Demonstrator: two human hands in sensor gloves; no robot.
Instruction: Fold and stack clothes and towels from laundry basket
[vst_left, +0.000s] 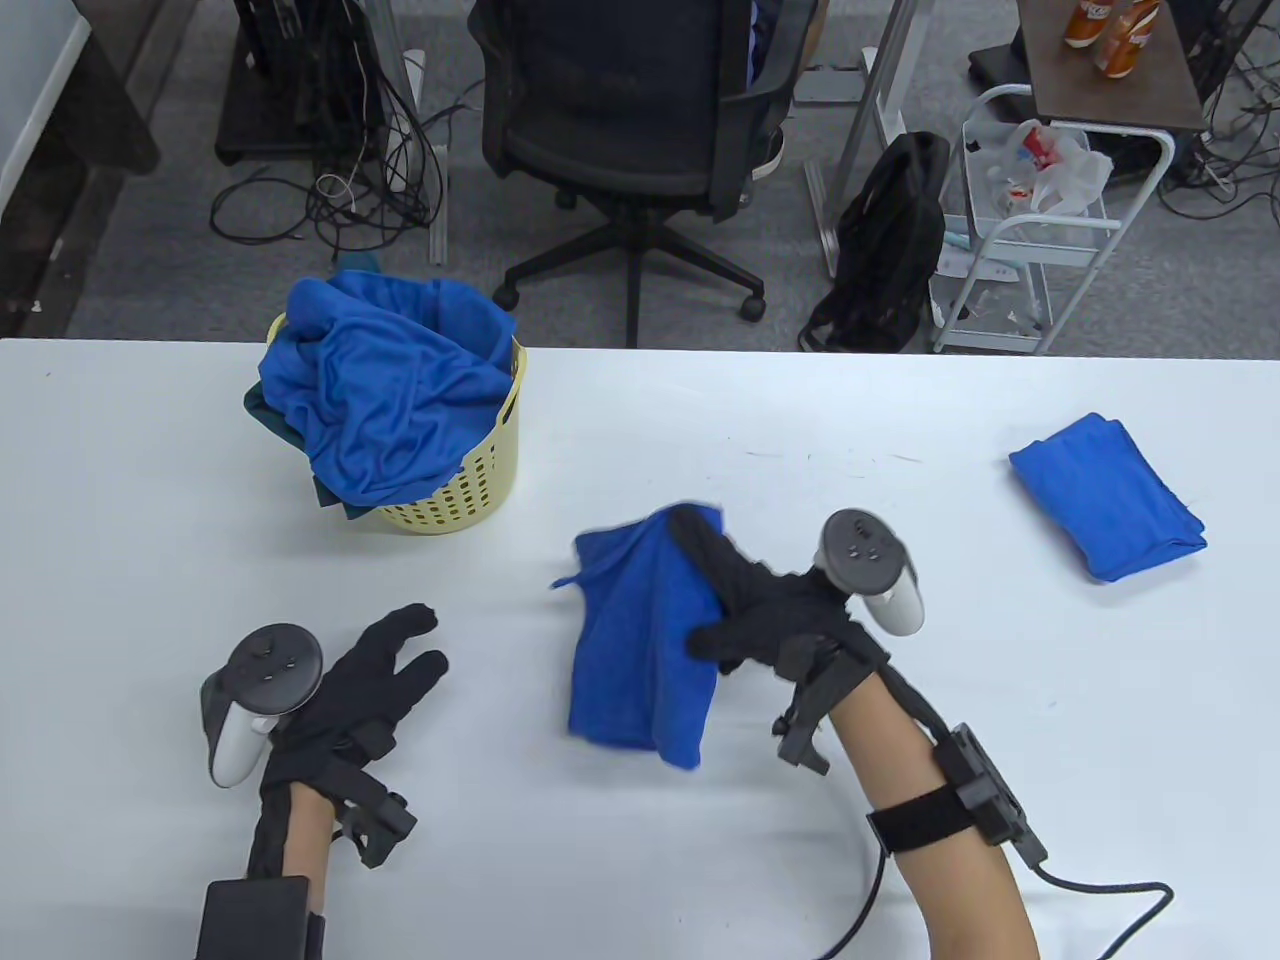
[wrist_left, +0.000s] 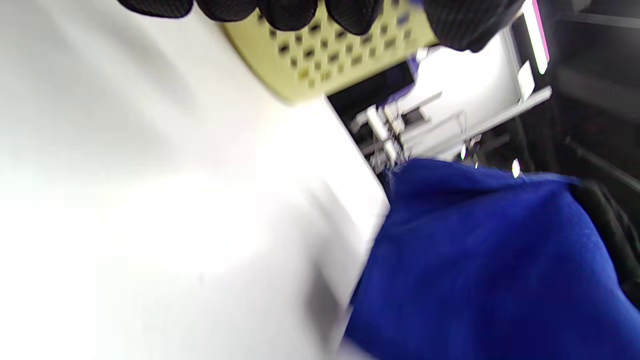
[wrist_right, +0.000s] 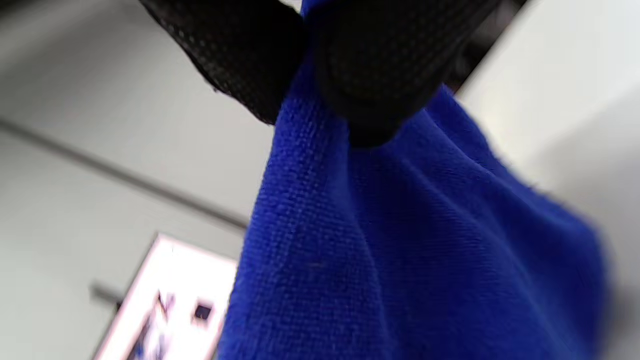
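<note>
A blue towel (vst_left: 640, 640) lies partly folded in the middle of the white table (vst_left: 900, 640). My right hand (vst_left: 735, 610) pinches its right edge between thumb and fingers; the right wrist view shows the blue towel (wrist_right: 400, 240) hanging from my fingertips (wrist_right: 380, 75). My left hand (vst_left: 395, 665) is open and empty, fingers spread, to the left of the towel. The left wrist view shows the towel (wrist_left: 490, 260) and the basket (wrist_left: 320, 55). A yellow laundry basket (vst_left: 470, 480) at the back left holds crumpled blue clothes (vst_left: 390, 395). A folded blue towel (vst_left: 1105, 497) lies at the right.
An office chair (vst_left: 640, 110), a backpack (vst_left: 885, 250) and a white cart (vst_left: 1040, 230) stand on the floor behind the table's far edge. A cable (vst_left: 1090, 900) trails from my right forearm across the table's near right corner.
</note>
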